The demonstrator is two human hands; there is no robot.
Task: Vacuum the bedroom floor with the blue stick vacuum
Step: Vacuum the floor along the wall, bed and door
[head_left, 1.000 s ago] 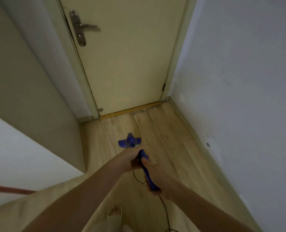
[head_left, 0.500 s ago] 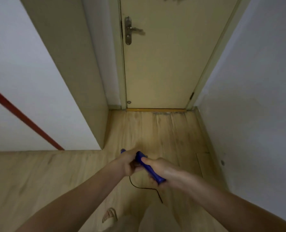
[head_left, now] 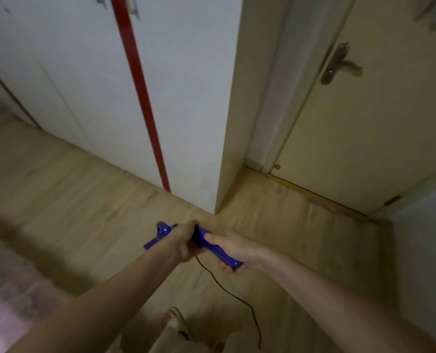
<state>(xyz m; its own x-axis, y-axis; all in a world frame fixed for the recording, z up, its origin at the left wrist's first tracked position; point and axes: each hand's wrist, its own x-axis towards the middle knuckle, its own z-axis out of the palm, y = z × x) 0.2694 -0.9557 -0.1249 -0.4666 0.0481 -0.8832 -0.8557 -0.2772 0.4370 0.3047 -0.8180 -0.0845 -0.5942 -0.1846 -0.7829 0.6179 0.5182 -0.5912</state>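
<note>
Both hands hold the blue vacuum (head_left: 213, 247). The left hand (head_left: 183, 238) is wrapped around the stick in front, and the right hand (head_left: 233, 250) is curled around the back end of the handle. The vacuum's head (head_left: 161, 234) sits on the wood floor (head_left: 84, 200), just past the left grip. A black cord (head_left: 237, 296) hangs down under the grips and trails by the foot (head_left: 173, 319). The foot could step on it or trip. The cupboard corner (head_left: 218, 200) is near, so the head could bump it.

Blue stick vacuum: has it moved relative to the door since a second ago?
Yes. The blue stick vacuum has swung left, away from the cream door, and now points toward the white wardrobe corner.
</note>
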